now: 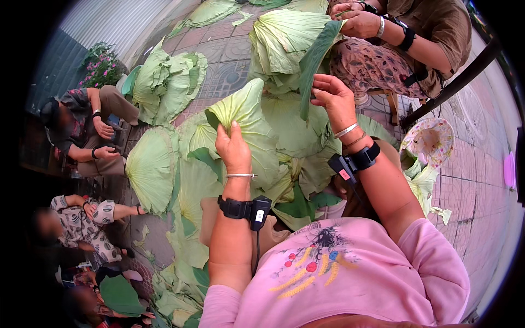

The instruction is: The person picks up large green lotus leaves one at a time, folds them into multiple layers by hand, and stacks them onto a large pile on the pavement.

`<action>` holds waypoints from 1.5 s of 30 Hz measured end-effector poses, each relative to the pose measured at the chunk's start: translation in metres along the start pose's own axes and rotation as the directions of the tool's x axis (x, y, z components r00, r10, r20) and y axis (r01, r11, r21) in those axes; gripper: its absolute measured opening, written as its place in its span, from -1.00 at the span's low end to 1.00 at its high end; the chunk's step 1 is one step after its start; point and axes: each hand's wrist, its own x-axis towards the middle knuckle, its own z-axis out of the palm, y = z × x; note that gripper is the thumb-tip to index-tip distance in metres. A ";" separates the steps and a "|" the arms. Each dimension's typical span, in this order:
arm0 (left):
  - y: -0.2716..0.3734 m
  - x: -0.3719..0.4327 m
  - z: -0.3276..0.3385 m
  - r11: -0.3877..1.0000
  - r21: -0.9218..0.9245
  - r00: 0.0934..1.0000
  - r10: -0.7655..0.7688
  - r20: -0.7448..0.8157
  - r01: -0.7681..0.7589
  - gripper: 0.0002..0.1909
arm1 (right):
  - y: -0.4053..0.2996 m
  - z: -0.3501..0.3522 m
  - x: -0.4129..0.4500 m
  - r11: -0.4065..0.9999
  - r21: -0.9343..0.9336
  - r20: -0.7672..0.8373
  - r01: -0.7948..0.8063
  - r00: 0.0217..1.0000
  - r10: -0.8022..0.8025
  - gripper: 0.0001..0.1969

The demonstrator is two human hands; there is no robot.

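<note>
My left hand (pixel 233 149) pinches the folded edge of a pale green lotus leaf (pixel 250 119), its thumb on top. That leaf spreads up and to the right over other leaves. My right hand (pixel 335 100) is raised, fingers partly bent, with the fingertips at the edge of a dark green folded lotus leaf (pixel 313 65). This leaf hangs down from near another person's hand (pixel 361 24); whether my fingers grip it cannot be told. Beneath my hands lies a heap of lotus leaves (pixel 293 127), pale undersides mostly showing.
Stacked leaves (pixel 283 45) stand ahead, others (pixel 164 86) farther left. A seated person in floral trousers (pixel 373 65) is close at upper right, beside a dark pole (pixel 451 86). A floral sun hat (pixel 428 141) lies at right. Several people sit along the left. Paving (pixel 463 184) extends right.
</note>
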 end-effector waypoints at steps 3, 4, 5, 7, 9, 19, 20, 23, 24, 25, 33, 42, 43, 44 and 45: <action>0.011 -0.004 0.007 0.961 0.261 0.993 0.073 0.095 -0.095 -0.79 | -0.007 0.010 -0.012 0.953 -0.101 0.171 -0.284 0.939 0.298 -0.71; 0.007 -0.006 0.010 0.946 0.277 0.984 0.147 0.102 -0.170 -0.80 | -0.008 0.016 -0.017 0.941 -0.133 0.244 -0.312 0.909 0.337 -0.63; 0.004 -0.008 0.012 0.925 0.292 0.969 0.219 0.113 -0.243 -0.80 | -0.010 0.025 -0.023 0.938 -0.139 0.257 -0.318 0.903 0.345 -0.63; 0.007 -0.016 0.015 0.885 0.337 0.944 0.270 0.187 -0.320 -0.80 | -0.012 0.039 -0.033 0.866 -0.119 0.368 -0.485 0.789 0.492 -0.54; 0.008 -0.025 0.018 0.832 0.323 0.852 0.294 0.432 -0.451 -0.70 | -0.006 0.048 -0.038 0.861 -0.143 0.386 -0.489 0.773 0.503 -0.52; 0.007 -0.028 0.016 0.796 0.390 0.849 0.270 0.454 -0.462 -0.61 | 0.008 0.036 -0.026 0.753 0.273 0.367 -0.599 0.788 0.494 -0.88; 0.006 -0.028 0.014 0.784 0.420 0.857 0.262 0.443 -0.457 -0.61 | 0.012 0.033 -0.021 0.776 0.277 0.343 -0.566 0.813 0.471 -0.87; 0.004 -0.026 0.010 0.759 0.440 0.854 0.288 0.433 -0.480 -0.64 | 0.001 0.029 -0.018 0.781 0.337 0.316 -0.526 0.845 0.432 -0.85; 0.004 -0.026 0.010 0.745 0.434 0.843 0.319 0.434 -0.506 -0.66 | -0.001 0.028 -0.017 0.781 0.333 0.331 -0.528 0.841 0.428 -0.80; 0.003 -0.026 0.011 0.747 0.431 0.842 0.320 0.434 -0.507 -0.66 | -0.004 0.027 -0.017 0.784 0.332 0.329 -0.526 0.843 0.426 -0.80; 0.007 -0.015 0.006 0.739 0.485 0.872 0.291 0.394 -0.467 -0.79 | 0.001 0.007 -0.008 0.959 -0.281 -0.028 -0.050 0.999 0.044 -0.63; 0.011 -0.018 0.003 0.661 0.523 0.808 0.227 0.544 -0.538 -0.75 | 0.012 0.016 -0.037 0.480 -0.722 0.596 0.498 0.800 0.065 -0.75; 0.012 -0.017 0.004 0.590 0.560 0.807 0.333 0.487 -0.581 -0.74 | 0.013 0.014 -0.035 0.481 -0.722 0.597 0.498 0.800 0.068 -0.75; 0.010 -0.014 0.005 0.590 0.562 0.809 0.331 0.486 -0.579 -0.74 | 0.014 0.011 -0.030 0.575 -0.704 0.541 0.415 0.839 0.056 -0.76; 0.008 -0.009 0.003 0.598 0.598 0.846 0.355 0.398 -0.533 -0.71 | 0.014 0.010 -0.025 0.664 -0.671 0.483 0.331 0.874 0.052 -0.77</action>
